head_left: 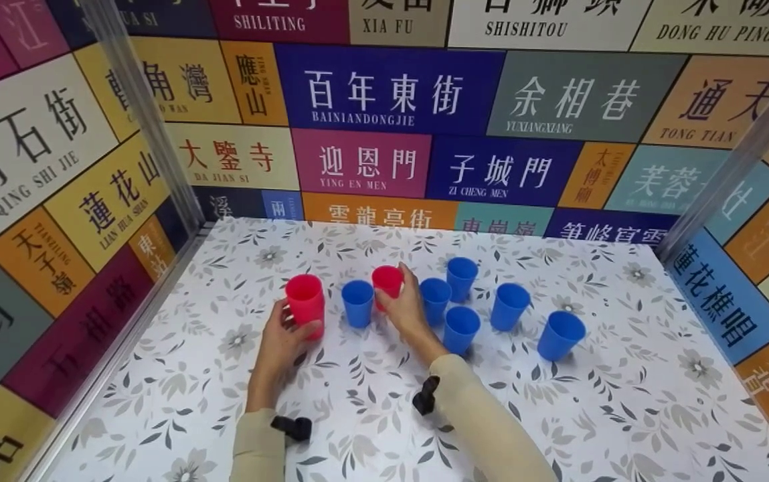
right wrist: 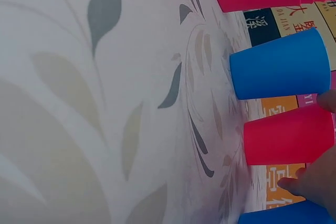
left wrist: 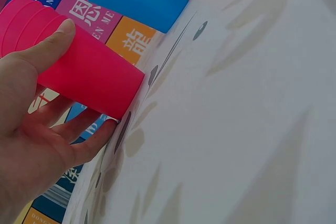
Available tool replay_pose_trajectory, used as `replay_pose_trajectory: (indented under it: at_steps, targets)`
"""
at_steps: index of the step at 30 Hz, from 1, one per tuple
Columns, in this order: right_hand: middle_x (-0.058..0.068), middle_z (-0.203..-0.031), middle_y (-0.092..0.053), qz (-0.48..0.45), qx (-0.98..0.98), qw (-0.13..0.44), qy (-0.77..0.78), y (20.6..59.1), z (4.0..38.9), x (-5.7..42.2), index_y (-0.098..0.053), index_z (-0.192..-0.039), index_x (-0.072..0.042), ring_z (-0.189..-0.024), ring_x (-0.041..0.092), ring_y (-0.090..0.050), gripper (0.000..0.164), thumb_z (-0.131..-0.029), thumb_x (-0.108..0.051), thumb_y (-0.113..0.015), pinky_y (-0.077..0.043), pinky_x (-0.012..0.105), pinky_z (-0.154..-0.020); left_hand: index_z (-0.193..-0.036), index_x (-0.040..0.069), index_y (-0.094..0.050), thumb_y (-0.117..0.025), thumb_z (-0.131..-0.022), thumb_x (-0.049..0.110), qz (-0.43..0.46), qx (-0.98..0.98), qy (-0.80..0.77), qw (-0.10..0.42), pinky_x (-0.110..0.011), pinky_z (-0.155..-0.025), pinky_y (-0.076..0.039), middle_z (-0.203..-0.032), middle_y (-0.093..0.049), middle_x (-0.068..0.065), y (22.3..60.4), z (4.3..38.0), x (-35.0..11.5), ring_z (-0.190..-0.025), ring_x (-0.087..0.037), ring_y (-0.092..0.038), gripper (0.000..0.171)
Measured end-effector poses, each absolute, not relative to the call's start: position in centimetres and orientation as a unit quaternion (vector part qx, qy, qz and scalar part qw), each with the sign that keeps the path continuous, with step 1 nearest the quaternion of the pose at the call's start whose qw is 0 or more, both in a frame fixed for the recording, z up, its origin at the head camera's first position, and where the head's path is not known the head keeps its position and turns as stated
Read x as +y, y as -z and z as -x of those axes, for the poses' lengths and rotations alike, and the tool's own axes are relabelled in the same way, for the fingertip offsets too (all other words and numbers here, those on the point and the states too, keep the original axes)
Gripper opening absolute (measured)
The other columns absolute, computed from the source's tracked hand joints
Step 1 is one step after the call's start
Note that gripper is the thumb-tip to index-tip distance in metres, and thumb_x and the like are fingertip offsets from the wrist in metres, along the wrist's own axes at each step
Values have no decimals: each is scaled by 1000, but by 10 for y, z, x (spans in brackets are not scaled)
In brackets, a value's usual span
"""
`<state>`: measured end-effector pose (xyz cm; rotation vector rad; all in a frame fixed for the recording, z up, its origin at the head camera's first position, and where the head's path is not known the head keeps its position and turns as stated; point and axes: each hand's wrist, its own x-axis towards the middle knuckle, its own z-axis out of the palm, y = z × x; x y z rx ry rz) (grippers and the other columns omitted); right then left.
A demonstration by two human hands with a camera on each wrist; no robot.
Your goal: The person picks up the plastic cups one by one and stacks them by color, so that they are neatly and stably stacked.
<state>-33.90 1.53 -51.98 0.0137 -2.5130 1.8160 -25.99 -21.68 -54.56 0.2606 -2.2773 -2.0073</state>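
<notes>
On the left, a stack of nested red plastic cups [head_left: 305,301] stands upright, several rims showing in the left wrist view. My left hand [head_left: 280,340] holds this stack [left wrist: 89,69] low down, thumb on the near side and fingers round the other. A single red cup [head_left: 387,278] stands to the right, with my right hand [head_left: 408,309] gripping it between thumb and fingers. In the right wrist view its base [right wrist: 257,142] is right at the tabletop. One blue cup [head_left: 357,304] stands between the two hands. Another blue cup [head_left: 436,300] is just right of my right hand.
Further right are more upright blue cups, one at the back [head_left: 462,278], one near my right wrist [head_left: 462,329], and two farther out [head_left: 510,306] [head_left: 561,335]. The table [head_left: 371,402] has a floral cover. Sign-patterned walls [head_left: 384,87] enclose its back and sides.
</notes>
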Motion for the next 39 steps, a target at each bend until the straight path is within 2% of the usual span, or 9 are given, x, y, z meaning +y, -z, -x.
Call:
replay_pose_trajectory:
  at_steps: [7,14,22,27,39]
  targets:
    - [22,-156,-40,-12,-827,56,-560,521,337,15,-34,-153,-1,-146,38,-38,70,-94,-16,-69,-32,50,-121,-147,19,-39,-83,-82,30,-82,-755,650,44,-51,-110,-47,-149,-47,-14,546,259,-217,-137,-35,-48,79]
    - [20,-155,-40,-10,-812,65,-580,515,332,16,-30,-155,-6,-142,39,-43,75,-94,-18,-71,-41,50,-115,-146,18,-40,-83,-82,29,-81,-745,660,46,-50,-107,-50,-148,-48,-14,545,262,-215,-136,-36,-50,78]
    - [18,-140,-54,-38,-795,140,-588,511,327,20,-45,-147,-6,-124,37,-57,68,-88,-19,-78,-53,49,-103,-146,14,-41,-83,-83,21,-77,-755,649,58,-50,-111,-46,-147,-50,-18,546,262,-215,-135,-38,-51,76]
    - [14,-137,-56,-43,-785,142,-602,500,325,20,-46,-146,-11,-121,31,-56,68,-88,-24,-78,-54,48,-100,-146,15,-40,-83,-83,24,-81,-762,639,58,-51,-112,-45,-147,-49,-17,545,261,-216,-136,-37,-50,76]
    - [13,-134,-59,-79,-765,162,-618,473,317,17,-49,-143,-6,-121,27,-55,69,-85,-24,-81,-53,47,-101,-146,19,-39,-85,-80,30,-88,-756,647,45,-50,-112,-45,-149,-47,-14,546,260,-217,-137,-35,-48,81]
